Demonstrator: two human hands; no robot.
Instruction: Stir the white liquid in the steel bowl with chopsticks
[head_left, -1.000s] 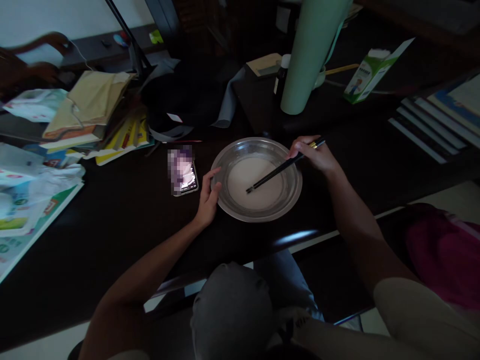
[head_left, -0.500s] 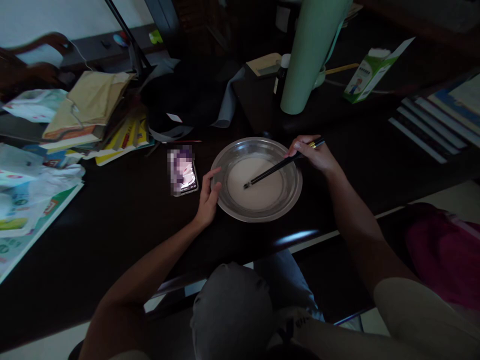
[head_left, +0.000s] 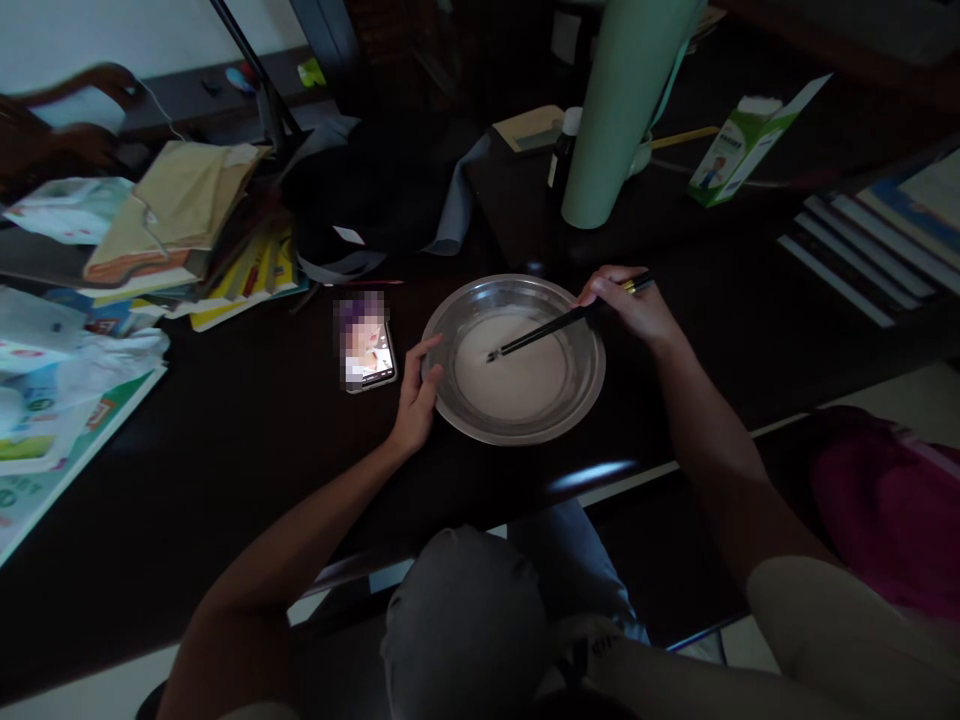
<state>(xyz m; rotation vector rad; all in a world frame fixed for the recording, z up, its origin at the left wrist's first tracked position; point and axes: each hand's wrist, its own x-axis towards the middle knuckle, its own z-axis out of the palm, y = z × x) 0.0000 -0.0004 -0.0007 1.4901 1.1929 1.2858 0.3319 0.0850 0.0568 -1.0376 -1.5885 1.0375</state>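
Note:
A round metal bowl (head_left: pixel 457 415) with a pale white liquid in it sits on the dark table in front of me. My right hand (head_left: pixel 630 305) is closed on a pair of black chopsticks (head_left: pixel 544 330), whose tips dip into the liquid near the bowl's middle. My left hand (head_left: pixel 415 395) rests against the bowl's left rim, thumb on the edge and fingers curled round the side. A lit phone (head_left: pixel 365 345) lies just left of that hand.
A tall pale green cylinder (head_left: pixel 615 120) and a small dark bottle (head_left: pixel 562 150) stand behind the bowl. A green-and-white carton (head_left: pixel 739 145) lies further right, books (head_left: pixel 877 240) at far right. Papers, bags and books (head_left: pixel 172 220) pile up on the left; dark cloth (head_left: pixel 375 200) lies behind the phone.
The chopstick tips have swept from the lower middle of the liquid up and slightly left. My left hand and the bowl have stayed put.

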